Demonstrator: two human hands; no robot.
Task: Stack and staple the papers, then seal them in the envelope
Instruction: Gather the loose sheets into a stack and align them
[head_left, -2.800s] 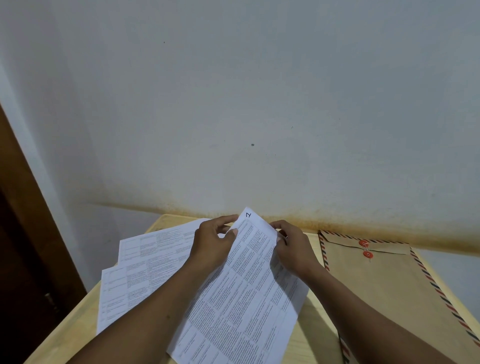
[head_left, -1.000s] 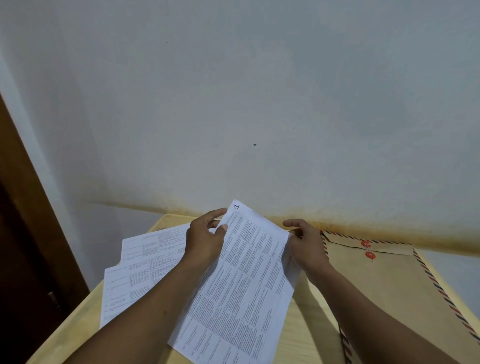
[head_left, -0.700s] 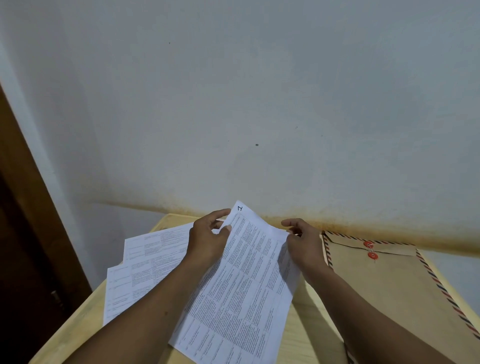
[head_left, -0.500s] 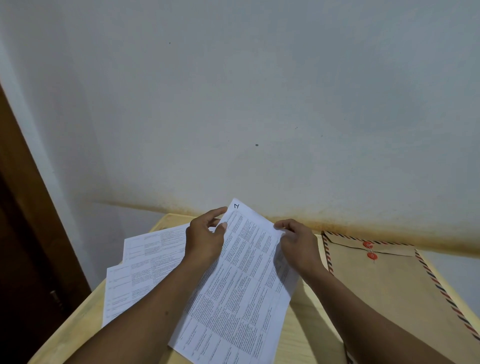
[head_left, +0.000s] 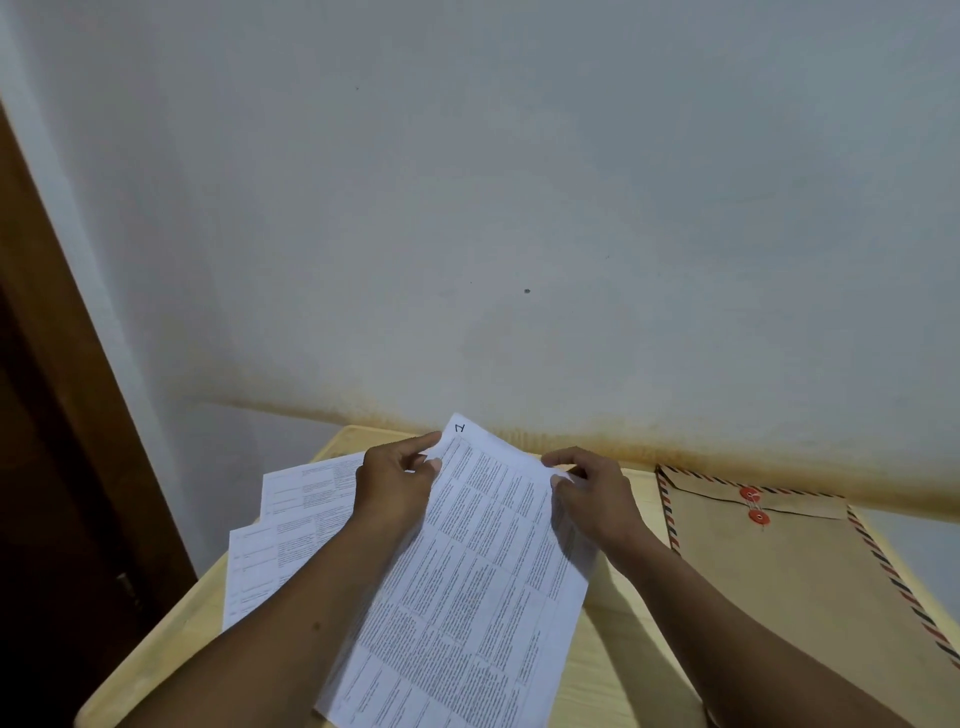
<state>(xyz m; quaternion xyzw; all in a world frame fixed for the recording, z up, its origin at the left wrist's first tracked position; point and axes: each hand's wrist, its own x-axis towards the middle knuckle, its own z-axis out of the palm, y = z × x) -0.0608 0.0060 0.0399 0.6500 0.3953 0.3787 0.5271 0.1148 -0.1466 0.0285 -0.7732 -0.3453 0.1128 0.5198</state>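
Little has shifted in the last half second: both hands remain at the far edge of the printed sheet (head_left: 467, 597), and the right hand (head_left: 597, 501) has drawn slightly inward from its position a second ago.

Left hand (head_left: 395, 488): thumb and forefinger pinch the sheet near its far-left corner, which bears a handwritten mark. The right hand pinches the far-right corner, with its remaining fingers curled. Between the hands the far edge bows upward, lifted off the surface. Whether one sheet or several are held cannot be told.

The sheet is thin white paper, rectangular, covered in dense tabular print, lying aslant over the middle of the table (head_left: 613, 649). The left forearm crosses its left margin and hides part of it.

Two loose sheets (head_left: 291, 525) of the same printed paper lie flat on the left, fanned and overlapping, partly covered by the left hand and forearm.

A brown paper envelope (head_left: 805, 571) lies flat on the right, apart from the sheet. It has a striped red-and-blue border, and its flap carries two red discs (head_left: 749, 493) joined by string.

The table is pale, smooth wood with rounded corners. Behind it stands a matt white wall (head_left: 519, 208), stained brownish along a band just above the table. A dark wooden door frame (head_left: 47, 364) stands at the left.
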